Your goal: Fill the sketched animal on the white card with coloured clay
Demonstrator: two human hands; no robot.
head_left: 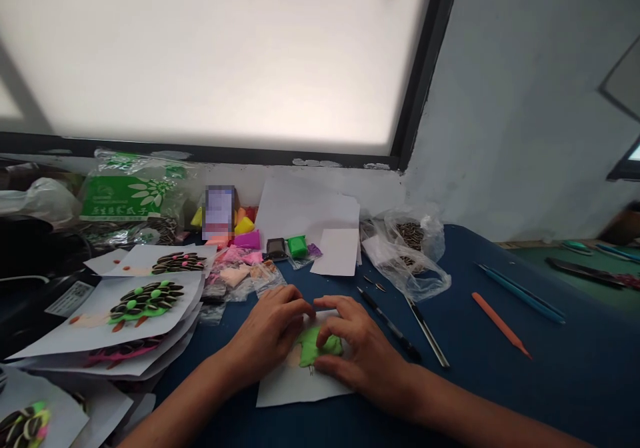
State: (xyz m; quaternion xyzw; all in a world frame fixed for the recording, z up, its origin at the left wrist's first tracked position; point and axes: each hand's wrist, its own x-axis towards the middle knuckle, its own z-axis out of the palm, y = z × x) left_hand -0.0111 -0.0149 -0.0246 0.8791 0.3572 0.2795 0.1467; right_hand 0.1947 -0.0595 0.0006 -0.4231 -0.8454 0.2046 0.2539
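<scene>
A flat piece of bright green modelling clay lies on a small white sheet of paper in front of me. Beside it on the paper shows a pale peach patch and a small dark drawn mark under the clay's lower edge. My left hand is curled against the clay's upper left edge, its thumb partly hidden. From the right, my right hand bends thumb and fingers around the clay's right part, with fingertips pressing on it.
Sheets with sunflower-seed-and-clay hedgehogs are stacked at left. Behind are clay packets, a green seed bag, white paper and a clear bag of seeds. A pen, an orange tool and blue tweezers lie right.
</scene>
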